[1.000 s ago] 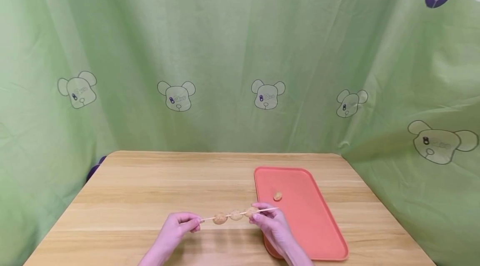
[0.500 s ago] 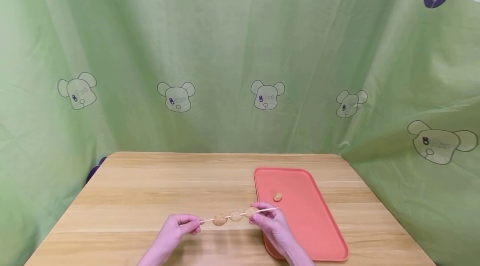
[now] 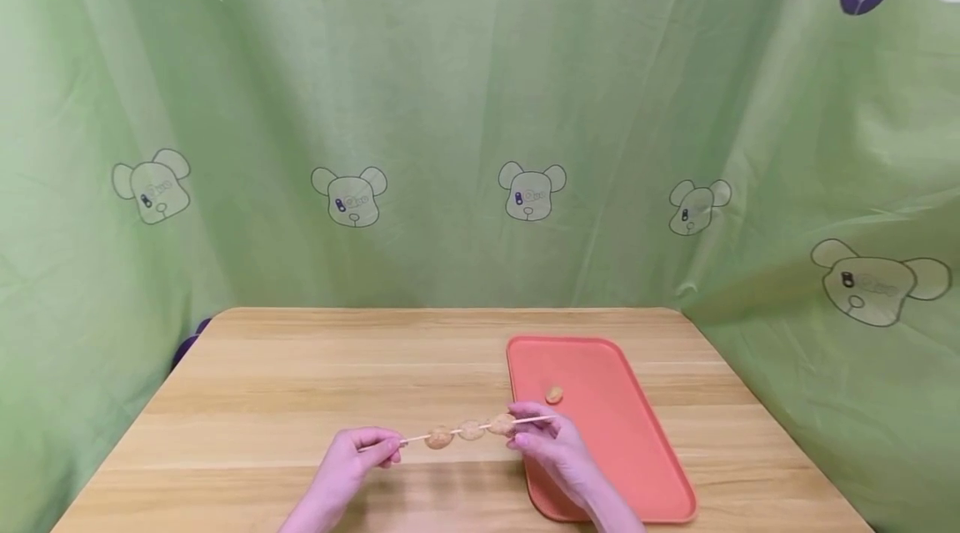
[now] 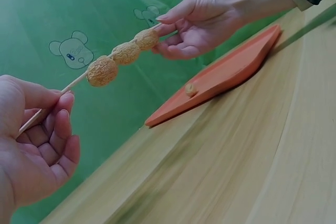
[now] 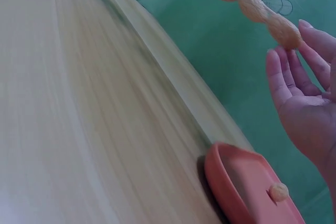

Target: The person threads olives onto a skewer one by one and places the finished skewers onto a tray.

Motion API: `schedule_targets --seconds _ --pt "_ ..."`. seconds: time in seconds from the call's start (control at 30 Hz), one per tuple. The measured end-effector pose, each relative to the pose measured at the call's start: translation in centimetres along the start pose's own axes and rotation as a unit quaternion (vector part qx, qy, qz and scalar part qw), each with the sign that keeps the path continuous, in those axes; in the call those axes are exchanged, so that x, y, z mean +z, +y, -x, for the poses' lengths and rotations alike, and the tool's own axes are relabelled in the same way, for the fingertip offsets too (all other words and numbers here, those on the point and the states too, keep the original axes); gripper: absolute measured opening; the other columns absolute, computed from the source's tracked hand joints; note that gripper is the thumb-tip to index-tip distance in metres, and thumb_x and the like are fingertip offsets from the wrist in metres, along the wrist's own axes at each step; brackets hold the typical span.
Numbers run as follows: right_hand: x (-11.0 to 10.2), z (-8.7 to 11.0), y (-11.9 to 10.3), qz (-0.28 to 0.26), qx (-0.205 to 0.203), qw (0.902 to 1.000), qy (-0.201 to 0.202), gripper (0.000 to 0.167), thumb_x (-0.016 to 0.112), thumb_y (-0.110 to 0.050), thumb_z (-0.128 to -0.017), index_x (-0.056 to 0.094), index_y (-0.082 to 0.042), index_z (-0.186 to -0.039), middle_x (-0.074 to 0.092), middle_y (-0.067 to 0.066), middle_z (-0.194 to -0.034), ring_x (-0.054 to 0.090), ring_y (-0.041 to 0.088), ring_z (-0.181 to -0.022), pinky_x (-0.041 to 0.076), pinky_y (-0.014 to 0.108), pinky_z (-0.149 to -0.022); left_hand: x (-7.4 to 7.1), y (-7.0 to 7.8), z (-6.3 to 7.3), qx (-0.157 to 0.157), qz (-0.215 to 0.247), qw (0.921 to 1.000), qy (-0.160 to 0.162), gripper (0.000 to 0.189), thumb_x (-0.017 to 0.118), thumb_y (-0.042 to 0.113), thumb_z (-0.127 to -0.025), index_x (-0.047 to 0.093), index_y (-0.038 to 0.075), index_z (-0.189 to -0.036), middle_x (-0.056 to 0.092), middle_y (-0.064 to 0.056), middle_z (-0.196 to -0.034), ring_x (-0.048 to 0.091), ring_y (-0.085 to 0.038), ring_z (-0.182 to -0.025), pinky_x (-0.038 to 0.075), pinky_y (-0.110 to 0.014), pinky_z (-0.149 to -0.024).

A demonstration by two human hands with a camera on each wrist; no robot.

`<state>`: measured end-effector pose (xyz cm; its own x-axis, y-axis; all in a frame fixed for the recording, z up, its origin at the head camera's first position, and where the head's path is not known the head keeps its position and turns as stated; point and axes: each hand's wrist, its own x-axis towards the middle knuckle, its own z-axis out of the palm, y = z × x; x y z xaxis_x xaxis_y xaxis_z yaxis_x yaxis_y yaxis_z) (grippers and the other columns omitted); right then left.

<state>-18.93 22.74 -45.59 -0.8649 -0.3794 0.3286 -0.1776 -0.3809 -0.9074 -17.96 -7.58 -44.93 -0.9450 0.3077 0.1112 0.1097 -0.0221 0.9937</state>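
Note:
A thin wooden skewer [image 3: 416, 439] runs almost level above the table, threaded with three tan, wrinkled food balls [image 4: 126, 53]. My left hand [image 3: 363, 454] pinches its left end between thumb and forefinger; the other fingers curl loosely below, as the left wrist view shows. My right hand [image 3: 551, 441] is beside the rightmost ball [image 5: 283, 31], its thumb and fingers spread around the skewer's bare right end. In the right wrist view its fingertips [image 5: 275, 55] are right at that ball's lower edge. A loose, smaller tan ball [image 3: 554, 395] lies on the red tray [image 3: 607, 441].
The tray sits on the right half of the light wooden table [image 3: 300, 383], partly under my right hand and forearm. A green curtain [image 3: 442, 99] with bear-head prints hangs behind the table and along both sides.
My right hand has shifted slightly to the right, its fingers loosening from the rightmost ball. My left hand and the skewer stay nearly still. The head view has tipped a little.

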Motion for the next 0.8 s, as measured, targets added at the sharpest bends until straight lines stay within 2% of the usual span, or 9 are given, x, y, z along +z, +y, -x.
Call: schedule_targets --seconds 0.17,0.37,0.57,0.73,0.8 --pt "-1.6 0.5 -0.6 0.038 -0.007 0.9988 0.031 0.04 0.051 0.014 -0.083 0.042 0.018 -0.122 0.063 0.01 -0.107 0.06 0.018 -0.098 0.049 0.029 -0.084 -0.2 0.0 0.2 0.0 -0.012 0.9997 0.021 0.026 0.059 0.004 -0.087 0.06 -0.018 -0.1 0.064 0.0 -0.074 0.057 -0.006 -0.071 0.049 -0.022 -0.072" --pt "-3.3 0.5 -1.5 0.085 -0.02 0.9904 0.108 0.044 0.051 0.013 -0.085 0.033 0.025 -0.123 0.065 0.006 -0.105 0.062 0.015 -0.097 0.049 0.03 -0.083 -0.6 -0.2 0.2 0.004 -0.014 0.9995 0.026 0.025 0.058 0.004 -0.088 0.06 -0.018 -0.1 0.064 0.002 -0.074 0.057 -0.007 -0.071 0.048 -0.023 -0.072" --pt "-5.0 0.1 -1.9 0.139 -0.029 0.9711 0.192 0.045 0.056 0.012 -0.083 0.036 0.026 -0.121 0.068 0.006 -0.099 0.064 0.015 -0.092 0.051 0.027 -0.077 -0.9 -0.2 0.3 -0.004 -0.018 0.9994 0.031 0.026 0.058 0.005 -0.088 0.06 -0.017 -0.101 0.064 0.001 -0.075 0.057 -0.008 -0.072 0.047 -0.023 -0.073" --pt "-6.6 -0.5 -1.9 0.178 0.003 0.9541 0.241 0.045 0.058 0.009 -0.083 0.041 0.021 -0.123 0.068 0.003 -0.099 0.063 0.013 -0.092 0.051 0.025 -0.077 -1.0 -0.1 0.4 -0.012 -0.028 0.9986 0.043 0.026 0.059 0.008 -0.088 0.062 -0.014 -0.099 0.064 0.0 -0.075 0.057 -0.009 -0.072 0.047 -0.024 -0.074" --pt "-7.2 -0.8 -1.8 0.195 0.02 0.9471 0.254 0.045 0.059 0.007 -0.084 0.041 0.02 -0.124 0.067 0.006 -0.101 0.063 0.012 -0.093 0.051 0.024 -0.078 -1.1 0.0 0.4 -0.012 -0.03 0.9984 0.046 0.026 0.059 0.009 -0.088 0.062 -0.014 -0.099 0.065 -0.001 -0.075 0.057 -0.01 -0.072 0.046 -0.024 -0.074"
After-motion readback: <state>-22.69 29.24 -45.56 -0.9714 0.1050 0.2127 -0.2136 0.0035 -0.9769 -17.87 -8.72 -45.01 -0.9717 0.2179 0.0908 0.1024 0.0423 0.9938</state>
